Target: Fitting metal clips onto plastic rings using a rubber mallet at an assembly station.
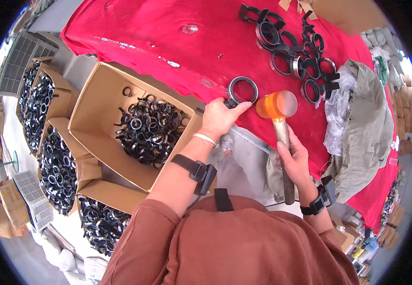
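My left hand (219,117) grips the short stem of a black ring-shaped part (252,81), which has a metallic inner rim and rests near the edge of the red cloth (144,31). A mallet (276,105) with an orange, pale-faced head and a wooden handle is in my right hand (295,159). Its head hovers just right of the ring, apart from it. Farther back on the cloth lies a loose cluster of similar black ring parts (282,40), some showing shiny metal rings.
At left stands an open cardboard box (92,121) with a heap of ring parts. Fuller boxes (56,161) of them line the far left. Crumpled clear plastic (337,118) and a grey-green cloth (365,137) lie on the table's right side.
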A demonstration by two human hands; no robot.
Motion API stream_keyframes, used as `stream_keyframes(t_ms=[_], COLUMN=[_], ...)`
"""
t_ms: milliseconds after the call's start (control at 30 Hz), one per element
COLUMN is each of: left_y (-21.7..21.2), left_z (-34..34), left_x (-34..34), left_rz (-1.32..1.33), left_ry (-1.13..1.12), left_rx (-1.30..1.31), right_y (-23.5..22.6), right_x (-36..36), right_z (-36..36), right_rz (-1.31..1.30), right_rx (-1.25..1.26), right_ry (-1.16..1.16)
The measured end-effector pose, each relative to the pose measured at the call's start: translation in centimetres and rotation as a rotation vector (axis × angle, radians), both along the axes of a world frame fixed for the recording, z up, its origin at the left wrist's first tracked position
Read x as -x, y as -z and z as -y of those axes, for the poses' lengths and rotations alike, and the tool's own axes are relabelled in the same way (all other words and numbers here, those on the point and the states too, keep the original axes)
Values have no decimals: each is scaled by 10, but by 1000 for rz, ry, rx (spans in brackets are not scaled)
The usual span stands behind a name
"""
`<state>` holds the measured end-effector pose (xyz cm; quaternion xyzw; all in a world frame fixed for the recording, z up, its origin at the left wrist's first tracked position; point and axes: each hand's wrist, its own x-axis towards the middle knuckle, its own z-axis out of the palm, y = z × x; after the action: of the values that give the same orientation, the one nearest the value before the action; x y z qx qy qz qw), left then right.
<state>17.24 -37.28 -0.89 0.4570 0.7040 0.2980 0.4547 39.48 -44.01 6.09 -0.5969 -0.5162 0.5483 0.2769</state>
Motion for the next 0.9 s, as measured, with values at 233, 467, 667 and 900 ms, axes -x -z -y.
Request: stream_keyframes(t_ms=[233, 467, 667, 900], left_y=[5, -4, -6, 8], left_z=[1, -1, 5, -7], left_x=[6, -1, 9, -1], left_rz=[71, 18, -4, -1], left_ry=[-9, -11, -7, -62], left_rx=[56, 20, 75, -62], right_y=[-78, -41, -88, -43], right_x=[53, 71, 99, 83], right_z=[-20, -45, -51, -59], right_rz=[293, 694, 492, 709], right_rx=[-442, -595, -712, -469], right_ry=[-178, -444, -370, -484])
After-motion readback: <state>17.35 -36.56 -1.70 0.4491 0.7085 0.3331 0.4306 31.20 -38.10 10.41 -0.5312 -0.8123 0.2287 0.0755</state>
